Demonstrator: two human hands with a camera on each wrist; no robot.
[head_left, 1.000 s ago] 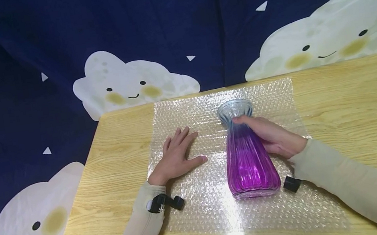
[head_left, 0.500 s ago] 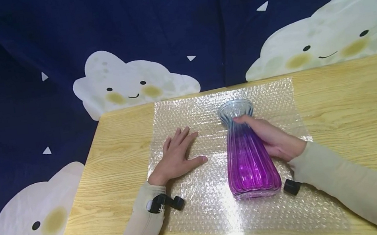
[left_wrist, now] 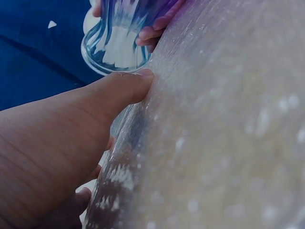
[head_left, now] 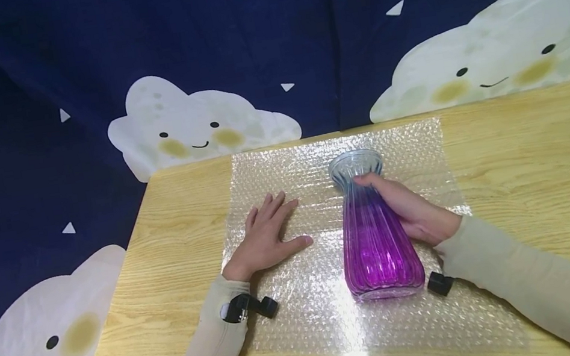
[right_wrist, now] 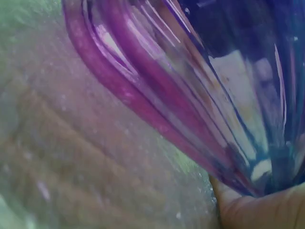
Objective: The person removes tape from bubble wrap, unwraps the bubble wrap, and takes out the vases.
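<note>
A ribbed glass vase [head_left: 378, 238], purple at the base and fading through blue to a pale rim, lies tilted over a sheet of bubble wrap [head_left: 309, 314], its mouth toward the back. My right hand [head_left: 412, 206] grips it round the neck, thumb on top; the left wrist view shows fingertips [left_wrist: 150, 36] under the glass. Whether the base touches the sheet I cannot tell. My left hand [head_left: 266, 238] rests on the bubble wrap left of the vase, fingers spread, holding nothing. In the right wrist view the vase [right_wrist: 190, 95] fills the upper right.
The bubble wrap lies flat on a wooden table [head_left: 535, 167]. Behind and to the left hangs a dark blue curtain [head_left: 297, 30] with printed clouds. A small black camera [head_left: 440, 282] sits by the right wrist, another camera [head_left: 267, 307] by the left.
</note>
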